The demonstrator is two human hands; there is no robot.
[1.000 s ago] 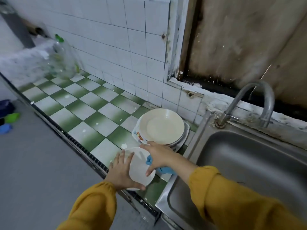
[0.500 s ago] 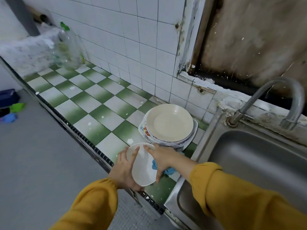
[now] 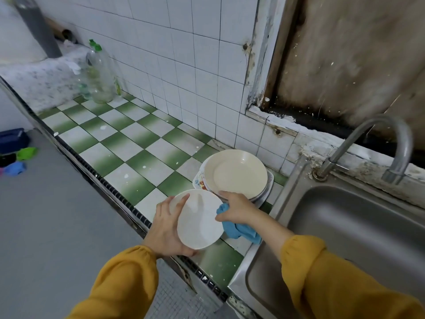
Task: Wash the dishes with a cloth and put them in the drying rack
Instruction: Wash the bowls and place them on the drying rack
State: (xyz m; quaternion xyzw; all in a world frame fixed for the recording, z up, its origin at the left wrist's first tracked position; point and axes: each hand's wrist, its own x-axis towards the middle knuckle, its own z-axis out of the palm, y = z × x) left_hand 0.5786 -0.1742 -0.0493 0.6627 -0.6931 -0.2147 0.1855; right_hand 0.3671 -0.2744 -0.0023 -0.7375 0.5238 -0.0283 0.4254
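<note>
**Small plate up on edge, cloth at its rim**

The left hand [image 3: 167, 229] has the white plate [image 3: 200, 219] tilted up over the front edge of the tabletop [image 3: 128, 146], just beside the sink [image 3: 368, 226]. Its fingers lie across the plate's far rim and the palm cups the lower edge.

The right hand [image 3: 239, 208] is bunched around the blue cloth [image 3: 239, 231], with the thumb meeting the plate's right rim.

Behind them a stack of plates [image 3: 234, 174] waits at the tabletop's back right corner.

The plate looks light and rigid, probably melamine or thin ceramic, with a glossy face that should turn slick once wet. The safest hold is on opposite rims, not a pinch on the flat face.

The cloth is soft and floppy, so it needs to stay balled in the palm to press well.

No drying rack is in view.
</note>
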